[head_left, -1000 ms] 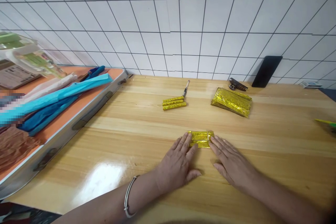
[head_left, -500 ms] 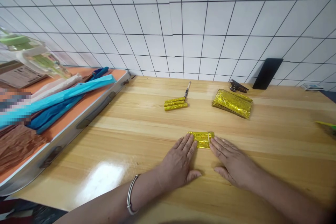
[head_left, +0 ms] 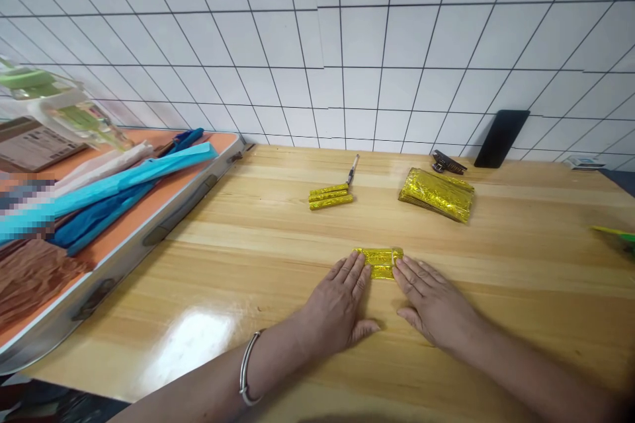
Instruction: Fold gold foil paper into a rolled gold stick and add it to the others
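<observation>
A small folded piece of gold foil paper (head_left: 380, 260) lies flat on the wooden table (head_left: 278, 238) in front of me. My left hand (head_left: 337, 307) rests palm down with its fingertips pressing on the foil's left end. My right hand (head_left: 430, 304) lies flat too, its fingertips on the foil's right end. Farther back lie three rolled gold foil sticks (head_left: 329, 195) side by side, with a thin pen-like tool (head_left: 352, 169) just behind them. A stack of gold foil sheets (head_left: 437, 193) sits to the back right.
A black clip (head_left: 448, 162) and a dark phone (head_left: 499, 138) leaning on the tiled wall stand behind the stack. An orange tray (head_left: 163, 201) at the left holds blue and white paper rolls (head_left: 124, 182) and brown paper. Something green (head_left: 615, 233) pokes in at the right edge.
Both hands stay on the folded foil, pulling slightly nearer so less of it shows. The view has shifted a little.
</observation>
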Motion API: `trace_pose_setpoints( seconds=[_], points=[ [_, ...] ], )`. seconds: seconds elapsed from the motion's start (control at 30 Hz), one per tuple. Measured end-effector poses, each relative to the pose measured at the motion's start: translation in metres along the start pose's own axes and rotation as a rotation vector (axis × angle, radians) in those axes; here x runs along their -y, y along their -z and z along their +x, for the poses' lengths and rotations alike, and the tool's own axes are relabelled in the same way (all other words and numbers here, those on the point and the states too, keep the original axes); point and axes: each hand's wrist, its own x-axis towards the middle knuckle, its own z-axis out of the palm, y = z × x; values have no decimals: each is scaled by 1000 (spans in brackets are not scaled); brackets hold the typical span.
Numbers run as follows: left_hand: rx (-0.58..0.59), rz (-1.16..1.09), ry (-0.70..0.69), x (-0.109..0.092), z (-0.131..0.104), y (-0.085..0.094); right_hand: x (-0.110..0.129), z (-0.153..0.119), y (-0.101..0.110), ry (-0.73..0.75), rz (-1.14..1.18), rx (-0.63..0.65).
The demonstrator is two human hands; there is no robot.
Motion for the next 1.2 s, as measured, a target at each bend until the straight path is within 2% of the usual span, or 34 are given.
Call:
trace_pose_setpoints(
  seconds=[0.23, 0.63, 0.8, 1.0, 1.2],
  points=[
    [22, -21, 5, 2, 1, -2, -8, -2, -3, 2, 72, 15],
    [32, -24, 9, 2, 1, -1, -7, -3, -7, -32, 103, 10],
    [-9, -21, -2, 3, 0, -4, -9, -1, -2, -35, 99, 61],
    [-15, -55, -4, 4, 1, -3, -19, 2, 5, 27, 143, 132],
    [-10, -83, -41, 8, 0, -1, -21, 5, 0, 20, 172, 111]
  ],
)
